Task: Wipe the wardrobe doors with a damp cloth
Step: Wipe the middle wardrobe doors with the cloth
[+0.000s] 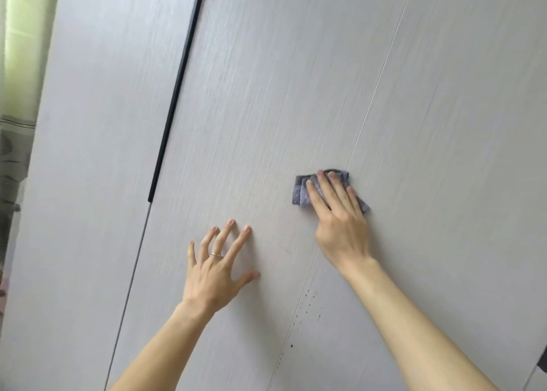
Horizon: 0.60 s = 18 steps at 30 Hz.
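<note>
Left hand (217, 269), nearest, was spread wide with fingertips touching the pale wardrobe door (251, 109), gripping nothing, well left of the thin seam (376, 100). The right hand (340, 216) lay flat, fingers straight, pressing a folded grey-blue cloth (302, 194) against the door right on that seam. Dark specks (307, 302) dotted the seam below the cloth. A black handle strip (177, 94) ran far left of it.

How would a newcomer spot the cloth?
Start at the pale wood-grain wardrobe doors filling the view, then find the thin seam right of the black handle strip. The right hand presses flat on the cloth there: the only blue-grey, folded thing.
</note>
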Tool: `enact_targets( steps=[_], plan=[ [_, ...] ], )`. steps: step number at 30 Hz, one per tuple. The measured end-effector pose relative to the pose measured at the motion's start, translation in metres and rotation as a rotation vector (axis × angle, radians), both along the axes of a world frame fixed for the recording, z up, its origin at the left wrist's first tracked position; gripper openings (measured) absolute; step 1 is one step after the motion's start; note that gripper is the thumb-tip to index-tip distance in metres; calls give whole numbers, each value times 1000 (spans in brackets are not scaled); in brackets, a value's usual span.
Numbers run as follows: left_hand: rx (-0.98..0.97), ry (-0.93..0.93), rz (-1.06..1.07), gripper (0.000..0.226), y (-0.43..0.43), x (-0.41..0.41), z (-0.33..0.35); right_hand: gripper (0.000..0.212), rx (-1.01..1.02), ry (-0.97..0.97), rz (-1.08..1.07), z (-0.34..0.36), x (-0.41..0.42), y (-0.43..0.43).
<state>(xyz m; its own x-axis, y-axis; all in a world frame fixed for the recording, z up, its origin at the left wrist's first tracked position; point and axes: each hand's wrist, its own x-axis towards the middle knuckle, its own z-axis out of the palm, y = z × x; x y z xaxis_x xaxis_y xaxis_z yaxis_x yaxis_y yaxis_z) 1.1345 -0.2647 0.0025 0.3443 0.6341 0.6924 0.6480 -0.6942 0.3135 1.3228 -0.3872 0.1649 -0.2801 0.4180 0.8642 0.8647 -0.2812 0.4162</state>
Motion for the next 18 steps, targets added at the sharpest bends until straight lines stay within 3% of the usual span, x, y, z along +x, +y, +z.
enact_targets(
  steps=[4, 9, 11, 15, 18],
  plan=[
    [-20, -15, -9, 92, -1, 1, -1, 64, 112, 165, 31, 18, -25, 23],
    [-2, -35, -25, 91, 1, -1, -2, 62, -232, -173, 64, -51, -25, 17],
    [-8, -31, -30, 90, 2, 1, -6, 60, -290, -238, 56, -46, -20, 15],
    [13, -34, -16, 88, 7, 3, -7, 60, -65, -32, 20, 12, -31, 32],
    [24, -44, -13, 89, 9, 3, -7, 59, -1, 42, 37, 12, -38, 38]
  ],
)
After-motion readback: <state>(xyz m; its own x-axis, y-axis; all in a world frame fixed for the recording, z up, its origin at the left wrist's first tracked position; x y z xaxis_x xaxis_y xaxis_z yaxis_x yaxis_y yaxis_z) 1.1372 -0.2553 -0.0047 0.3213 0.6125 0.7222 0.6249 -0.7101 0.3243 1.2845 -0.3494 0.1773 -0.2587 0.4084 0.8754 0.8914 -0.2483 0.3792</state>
